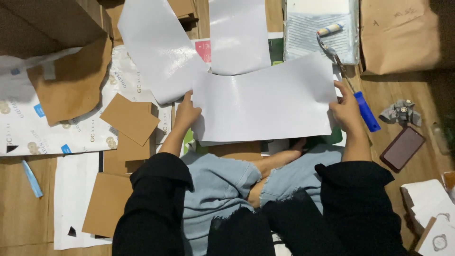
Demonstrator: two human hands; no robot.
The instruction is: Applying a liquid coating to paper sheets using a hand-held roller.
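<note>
A large glossy white sheet (265, 102) lies spread in front of me over my lap and the floor. My left hand (186, 113) grips its left edge, thumb on top. My right hand (347, 110) holds its right edge the same way. Both arms wear black sleeves. Two more white sheets lie beyond it: one slanted at the upper left (159, 47), one upright at the top centre (238, 35). My knees in light blue torn jeans (222, 182) show below the sheet.
A paint tray (322, 31) with a small roller on a blue handle (366, 111) sits at the upper right. Brown card pieces (130, 118) and printed paper (28, 118) lie left. A dark phone (403, 148) and a crumpled grey object (402, 111) rest at the right.
</note>
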